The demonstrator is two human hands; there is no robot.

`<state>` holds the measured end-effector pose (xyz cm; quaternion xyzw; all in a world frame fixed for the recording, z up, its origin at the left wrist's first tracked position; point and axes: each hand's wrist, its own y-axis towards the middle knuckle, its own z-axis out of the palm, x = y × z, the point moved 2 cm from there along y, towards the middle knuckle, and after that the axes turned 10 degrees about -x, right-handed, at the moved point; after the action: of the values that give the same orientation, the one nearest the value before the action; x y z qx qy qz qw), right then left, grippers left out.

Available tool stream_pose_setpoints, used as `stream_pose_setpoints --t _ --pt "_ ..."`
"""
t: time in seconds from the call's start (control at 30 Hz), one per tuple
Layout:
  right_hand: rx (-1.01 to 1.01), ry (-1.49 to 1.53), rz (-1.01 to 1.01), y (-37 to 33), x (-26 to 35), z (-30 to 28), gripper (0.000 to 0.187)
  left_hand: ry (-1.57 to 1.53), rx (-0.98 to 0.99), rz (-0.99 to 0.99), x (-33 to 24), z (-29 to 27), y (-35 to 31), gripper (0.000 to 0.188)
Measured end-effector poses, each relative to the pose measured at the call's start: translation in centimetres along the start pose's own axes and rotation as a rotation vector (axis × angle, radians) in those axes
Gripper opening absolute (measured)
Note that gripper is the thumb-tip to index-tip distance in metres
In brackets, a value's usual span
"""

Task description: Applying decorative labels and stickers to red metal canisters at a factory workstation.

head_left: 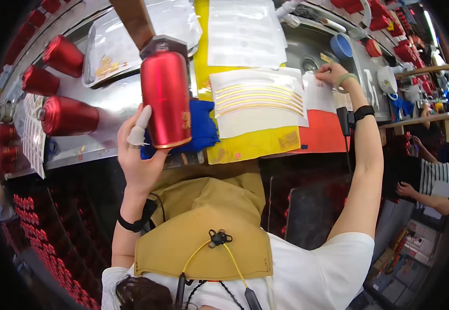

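Gripping the red bottle (165, 98) at 11 o'clock: left hand (142, 160) wrapped along its flank, thumb near the base. Right hand (333, 76) at 2, fingertips bunched at a small white sheet (315, 94); cannot tell whether they pinch it. Done, apparently: a gold decal (186, 120) low on the bottle. Remaining, probably: gold strips (259, 96) on their backing at 1; three red vessels (41, 80) toward 10, decals not visible. Room: bench edge (87, 159) close below the bottle; wooden post (134, 20) tight beyond its neck; blue cloth (203, 124) toward 4 of it. Between the hands, flat sheets over a yellow mat (255, 145): low crossing looks easy.
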<state>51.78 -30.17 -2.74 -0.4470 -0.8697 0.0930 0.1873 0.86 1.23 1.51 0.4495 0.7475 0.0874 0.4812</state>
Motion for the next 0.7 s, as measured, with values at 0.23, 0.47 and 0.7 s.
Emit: stream_pose_setpoints --t 0.23,0.47,0.7 --pt "-0.279 -0.138 0.087 4.5 2.2 3.6 0.023 -0.009 -0.027 -0.004 -1.5 0.8 1.9 0.102" --pt "-0.771 0.240 -0.332 -3.3 19.0 -0.8 0.016 -0.125 0.101 -0.096 0.6 0.8 1.2 0.105" --pt "-0.295 0.729 -0.623 -13.9 35.6 0.7 0.017 -0.341 0.322 -0.248 0.9 -0.4 2.6 0.121"
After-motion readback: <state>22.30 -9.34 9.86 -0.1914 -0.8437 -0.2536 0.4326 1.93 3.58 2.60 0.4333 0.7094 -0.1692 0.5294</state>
